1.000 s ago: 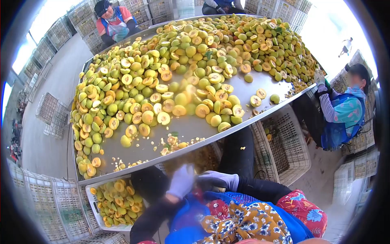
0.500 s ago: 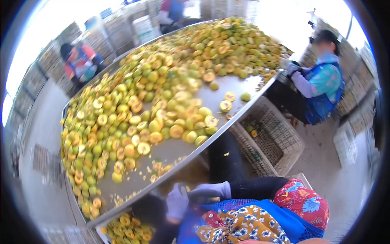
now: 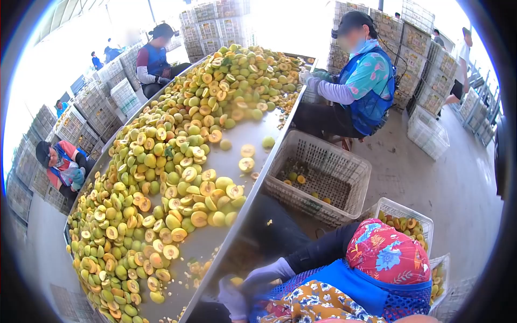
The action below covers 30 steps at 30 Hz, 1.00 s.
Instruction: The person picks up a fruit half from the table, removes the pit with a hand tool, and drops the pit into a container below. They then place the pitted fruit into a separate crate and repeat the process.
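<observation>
My left hand [image 3: 232, 299], in a pale lavender glove, is raised at the lower middle, its fingers closed around a small yellow fruit piece [image 3: 237, 281]. Close beside it is my right hand [image 3: 266, 272], gloved alike and closed; blur hides what it grips. Both are just outside the near edge of a metal table [image 3: 229, 250]. A large heap of halved yellow-green fruits [image 3: 161, 156] covers much of the tabletop, many with orange cut faces up.
A mostly bare plastic crate [image 3: 344, 202] with a few fruit pieces stands right of the table. Fuller fruit crates [image 3: 425, 223] are at the lower right. A co-worker [image 3: 366, 81] sits at the far right side; others [image 3: 153, 59] sit along the opposite edge. Stacked crates stand behind.
The view has swung, so the table and near crate appear farther left and more crates show at right. My hands stay close together, now lower in view.
</observation>
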{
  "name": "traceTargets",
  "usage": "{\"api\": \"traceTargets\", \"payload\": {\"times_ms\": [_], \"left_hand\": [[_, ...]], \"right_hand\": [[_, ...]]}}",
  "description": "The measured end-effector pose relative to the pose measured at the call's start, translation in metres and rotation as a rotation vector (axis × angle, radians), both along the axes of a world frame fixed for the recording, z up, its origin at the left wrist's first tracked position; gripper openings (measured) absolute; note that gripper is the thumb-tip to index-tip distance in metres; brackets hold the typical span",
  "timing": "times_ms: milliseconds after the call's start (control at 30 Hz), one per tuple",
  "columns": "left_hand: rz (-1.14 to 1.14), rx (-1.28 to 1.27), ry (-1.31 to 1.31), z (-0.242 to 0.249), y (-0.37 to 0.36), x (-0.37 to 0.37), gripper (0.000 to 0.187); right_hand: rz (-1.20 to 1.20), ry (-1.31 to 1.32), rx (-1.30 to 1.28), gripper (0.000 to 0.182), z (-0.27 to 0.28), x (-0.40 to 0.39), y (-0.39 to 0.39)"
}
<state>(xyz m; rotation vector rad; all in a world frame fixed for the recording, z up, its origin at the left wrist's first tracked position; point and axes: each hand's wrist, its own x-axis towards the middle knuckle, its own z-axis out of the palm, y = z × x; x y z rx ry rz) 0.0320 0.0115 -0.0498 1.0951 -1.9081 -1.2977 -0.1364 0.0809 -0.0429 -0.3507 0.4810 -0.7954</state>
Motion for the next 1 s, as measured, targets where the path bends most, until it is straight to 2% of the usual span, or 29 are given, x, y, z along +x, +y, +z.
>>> {"api": "traceTargets", "payload": {"times_ms": [67,167,300,367,400,433,467,500,533,567,633,667,700,733,833,933,967,1000], "left_hand": [[-0.048,-0.111,0.061,-0.020,0.006,0.007,0.027],[-0.052,-0.098,0.137,-0.020,0.008,0.008,0.023],[-0.064,-0.146,0.179,-0.008,0.006,0.009,0.025],[-0.115,-0.257,0.164,0.019,0.004,0.012,0.028],[-0.145,-0.328,0.138,0.036,0.001,0.011,0.030],[-0.151,-0.254,0.089,0.041,-0.003,0.013,0.030],[-0.153,-0.040,0.083,0.067,-0.006,0.005,0.038],[-0.150,-0.036,0.187,0.046,-0.014,0.008,0.038],[-0.159,-0.156,0.149,0.043,-0.017,0.009,0.038],[-0.108,-0.025,0.185,0.030,-0.017,0.012,0.039],[0.041,0.057,0.335,0.024,-0.009,0.007,0.041],[0.134,0.080,0.392,0.028,-0.007,0.001,0.037],[0.208,-0.023,0.361,0.018,-0.006,-0.003,0.039],[0.253,0.075,0.401,0.008,-0.005,-0.003,0.039],[0.395,0.266,0.539,0.000,-0.009,-0.006,0.036],[0.523,0.348,0.623,0.013,-0.015,-0.006,0.034],[0.563,0.364,0.644,0.017,-0.017,-0.005,0.033],[0.588,0.275,0.593,0.013,-0.018,-0.003,0.031]], "right_hand": [[-0.013,-0.068,0.023,0.020,0.004,0.000,0.005],[-0.035,-0.358,-0.046,0.024,0.022,-0.004,0.009],[-0.061,-0.152,-0.290,0.038,-0.003,-0.012,0.009],[-0.025,-0.076,-0.251,0.032,-0.005,-0.007,0.010],[0.026,-0.095,-0.155,0.026,0.009,-0.009,0.008],[0.037,-0.041,-0.080,0.023,0.007,-0.008,0.005],[0.045,0.009,-0.002,0.021,0.004,-0.007,0.004],[0.014,-0.003,0.119,0.022,0.010,-0.004,0.002],[-0.026,-0.016,0.240,0.023,0.016,-0.001,0.000],[0.023,-0.216,0.380,0.024,0.024,-0.002,-0.006],[0.213,-0.646,0.630,0.031,0.021,-0.002,-0.015],[0.190,-0.594,0.618,0.031,0.029,0.002,-0.019],[0.164,-0.537,0.592,0.031,0.037,0.004,-0.025],[0.186,-0.546,0.567,0.030,0.034,0.006,-0.030],[0.060,0.050,0.298,0.030,0.061,0.013,-0.038],[0.036,0.149,0.026,0.027,0.057,0.026,-0.042],[-0.012,0.271,-0.060,0.026,0.050,0.031,-0.040],[-0.061,0.393,-0.147,0.025,0.042,0.040,-0.036]]}}
